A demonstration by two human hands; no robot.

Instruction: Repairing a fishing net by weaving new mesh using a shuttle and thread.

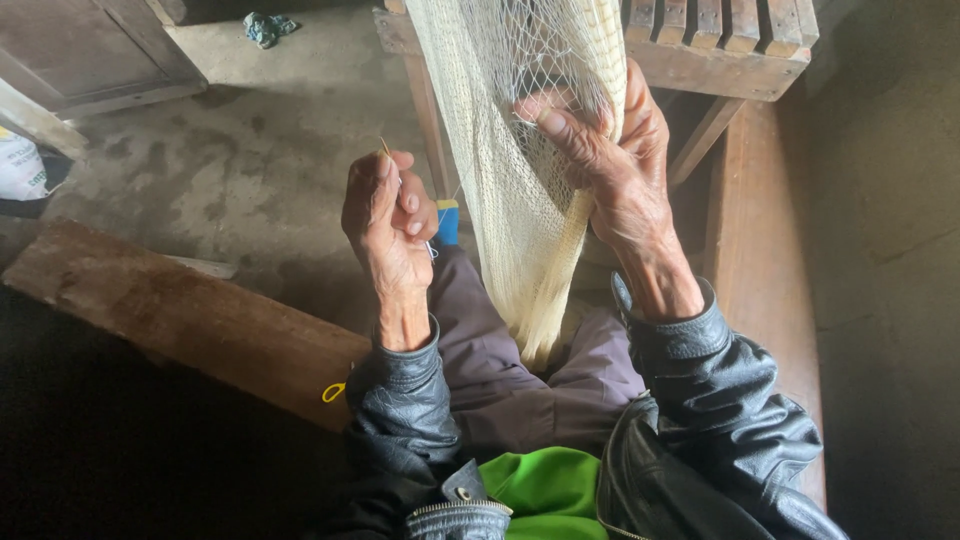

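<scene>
Concrete floor below, both hands pinch: left hand (388, 222) an upright needle (385, 147), right hand (600, 150) the down-hanging net (520, 220).

I see black leather jacket sleeves (700, 400) with creased, shiny folds, ending in snug cuffs at both wrists. A metal zip (458, 508) runs along the jacket's near edge over a bright green top (545, 490). Dull purple trousers (490, 370) cover my legs.
</scene>
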